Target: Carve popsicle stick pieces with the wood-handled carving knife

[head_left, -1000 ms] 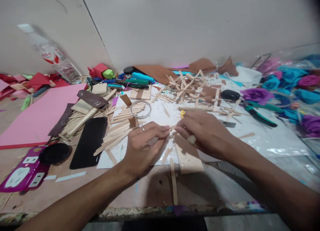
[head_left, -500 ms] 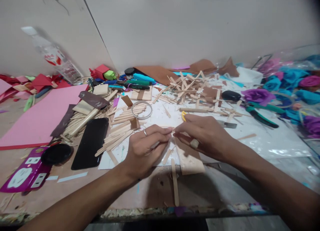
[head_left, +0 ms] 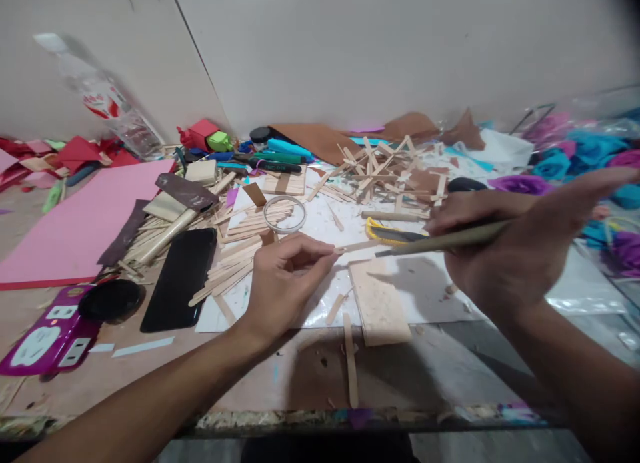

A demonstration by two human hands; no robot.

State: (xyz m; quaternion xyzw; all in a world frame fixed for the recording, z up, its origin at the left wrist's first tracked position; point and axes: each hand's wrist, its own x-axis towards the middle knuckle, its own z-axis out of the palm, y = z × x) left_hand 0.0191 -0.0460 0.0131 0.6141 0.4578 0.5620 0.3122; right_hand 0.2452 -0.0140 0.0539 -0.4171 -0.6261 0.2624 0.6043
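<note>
My left hand (head_left: 287, 279) is closed in a pinch, with a thin wooden craft stick (head_left: 363, 245) at its fingertips reaching to the right. A slim olive-brown tool (head_left: 465, 237) with a narrow grey tip is in my right hand (head_left: 505, 263), which is raised and partly blurred. Its tip points left, near the stick; I cannot tell whether they touch. Below lies a pale wooden block (head_left: 383, 309) on the white sheet. The yellow-and-black cutter (head_left: 393, 232) rests just behind the tool's tip.
Loose craft sticks (head_left: 235, 266) and a ring (head_left: 284, 215) lie left of centre, beside a black phone (head_left: 179, 279). A tangle of joined sticks (head_left: 375, 166) stands behind. Pink sheet (head_left: 95, 226) and a tilted bottle (head_left: 107, 103) occupy the left; coloured paper flowers (head_left: 585, 153) the right.
My right hand has moved away from my left fingertips, up and to the right, and now has the slim tool in it. The yellow cutter is uncovered. My left hand keeps its place.
</note>
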